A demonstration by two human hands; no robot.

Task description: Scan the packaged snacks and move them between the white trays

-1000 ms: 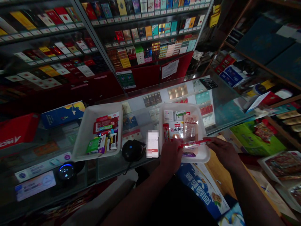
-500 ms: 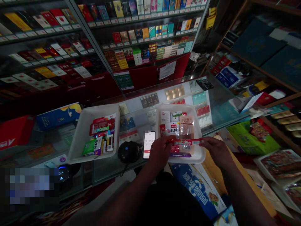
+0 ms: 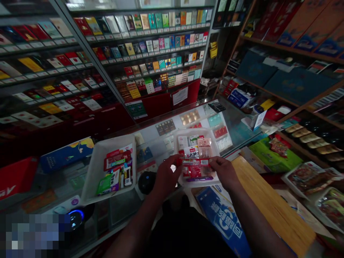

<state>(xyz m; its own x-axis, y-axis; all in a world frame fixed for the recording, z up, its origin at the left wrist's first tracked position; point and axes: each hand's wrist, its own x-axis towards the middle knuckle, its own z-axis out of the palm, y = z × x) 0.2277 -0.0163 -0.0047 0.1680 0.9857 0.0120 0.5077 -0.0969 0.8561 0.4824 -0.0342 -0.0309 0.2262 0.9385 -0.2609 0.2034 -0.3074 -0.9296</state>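
Observation:
A long, narrow red packet (image 3: 195,162) is stretched level between my two hands, above the right white tray (image 3: 213,141). My left hand (image 3: 167,176) is closed on its left end, and my right hand (image 3: 225,173) pinches the right end. Below and behind it in the tray lie a white packet with red print (image 3: 191,152), a pinkish clear packet (image 3: 204,147), red packets (image 3: 194,172) and a purple stick-shaped packet (image 3: 199,178). Left of these, another white tray (image 3: 90,181) contains several colourful snack packets (image 3: 118,172). A lit phone (image 3: 174,167) is mostly covered by my left hand.
The trays rest on a glass counter (image 3: 115,211) with a round black object (image 3: 146,182) between them. A calculator (image 3: 217,107) lies at the far end. Cigarette shelves (image 3: 150,46) line the back. At right are a wooden surface (image 3: 263,200) and a green box (image 3: 276,154).
The camera view has tilted up, showing more of the shelves. Both hands still hold the red packet, which now sits lower across the tray's middle, and my left hand covers more of the phone.

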